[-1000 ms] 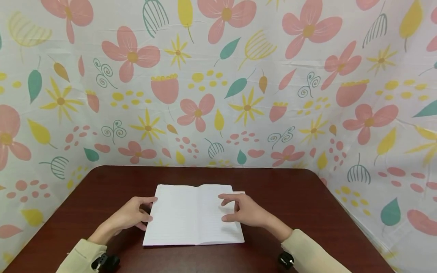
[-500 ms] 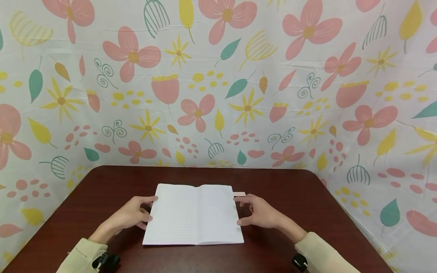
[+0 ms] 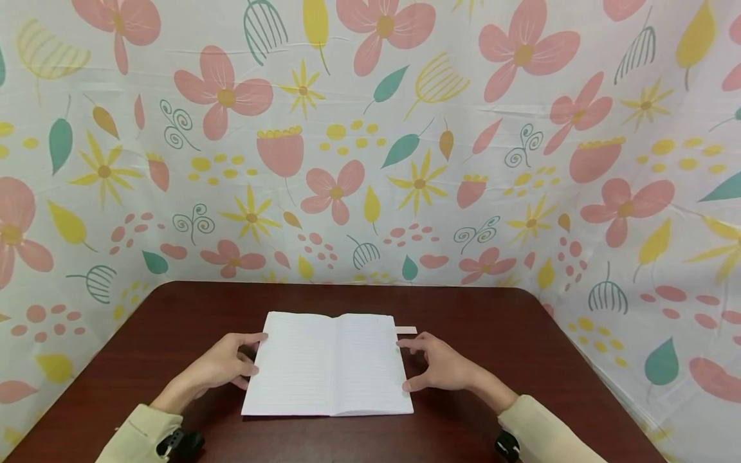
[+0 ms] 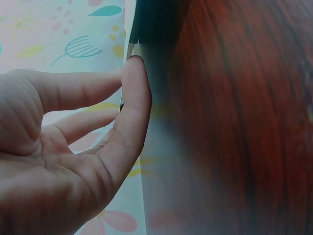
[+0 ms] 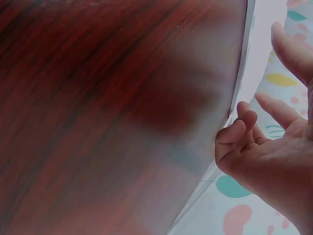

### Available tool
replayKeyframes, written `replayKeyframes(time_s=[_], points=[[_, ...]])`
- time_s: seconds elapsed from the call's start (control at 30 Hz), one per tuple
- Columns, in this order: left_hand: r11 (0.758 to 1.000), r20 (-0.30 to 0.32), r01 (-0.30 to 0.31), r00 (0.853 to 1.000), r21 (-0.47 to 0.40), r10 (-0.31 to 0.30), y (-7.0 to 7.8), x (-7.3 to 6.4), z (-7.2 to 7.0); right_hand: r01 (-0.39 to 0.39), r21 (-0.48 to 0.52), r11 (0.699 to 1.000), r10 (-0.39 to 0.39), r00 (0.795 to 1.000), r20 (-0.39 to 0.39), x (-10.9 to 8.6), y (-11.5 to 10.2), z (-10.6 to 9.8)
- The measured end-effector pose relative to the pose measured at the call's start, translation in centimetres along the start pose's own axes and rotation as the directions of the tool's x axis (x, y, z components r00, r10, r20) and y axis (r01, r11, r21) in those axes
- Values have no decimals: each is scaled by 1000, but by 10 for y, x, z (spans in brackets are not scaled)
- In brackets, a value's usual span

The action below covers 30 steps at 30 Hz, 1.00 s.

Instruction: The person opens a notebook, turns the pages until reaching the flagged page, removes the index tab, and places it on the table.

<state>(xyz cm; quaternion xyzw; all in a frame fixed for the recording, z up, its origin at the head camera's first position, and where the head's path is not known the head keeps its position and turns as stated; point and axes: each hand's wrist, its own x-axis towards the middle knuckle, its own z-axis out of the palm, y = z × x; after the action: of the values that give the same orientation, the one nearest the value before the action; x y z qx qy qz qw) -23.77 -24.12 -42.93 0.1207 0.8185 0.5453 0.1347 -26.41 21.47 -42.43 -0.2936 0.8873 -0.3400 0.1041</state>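
An open notebook (image 3: 295, 366) with blank lined pages lies on the dark wooden table. My left hand (image 3: 222, 361) grips its left edge, with thumb and forefinger at the page margin. In the left wrist view that hand (image 4: 83, 132) has its fingers bent around the thin edge. My right hand (image 3: 442, 363) is at the right edge, forefinger and thumb spread apart and touching or nearly touching it. The right wrist view shows this hand (image 5: 269, 142) with the thumb lifted off and the lower fingers loosely bent. A pale pink strip (image 3: 406, 330) sticks out at the upper right edge.
The reddish-brown table (image 3: 492, 315) has rounded far corners. Behind it and along its sides hangs a white cloth (image 3: 370, 251) with a flower and leaf print. Black wrist straps (image 3: 507, 445) sit by the pale sleeves (image 3: 544, 427).
My right hand has moved rightward from above the right page to the notebook's edge, then its thumb slid slightly nearer. The pink strip shows more fully. My left hand has stayed put.
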Motion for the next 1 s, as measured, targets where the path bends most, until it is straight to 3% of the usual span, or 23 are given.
replayKeyframes(time_s=[1.0], points=[[1000,4,0,1000,5,0,1,-1,1,-46,-41,998,47,999,14,9,7,6]])
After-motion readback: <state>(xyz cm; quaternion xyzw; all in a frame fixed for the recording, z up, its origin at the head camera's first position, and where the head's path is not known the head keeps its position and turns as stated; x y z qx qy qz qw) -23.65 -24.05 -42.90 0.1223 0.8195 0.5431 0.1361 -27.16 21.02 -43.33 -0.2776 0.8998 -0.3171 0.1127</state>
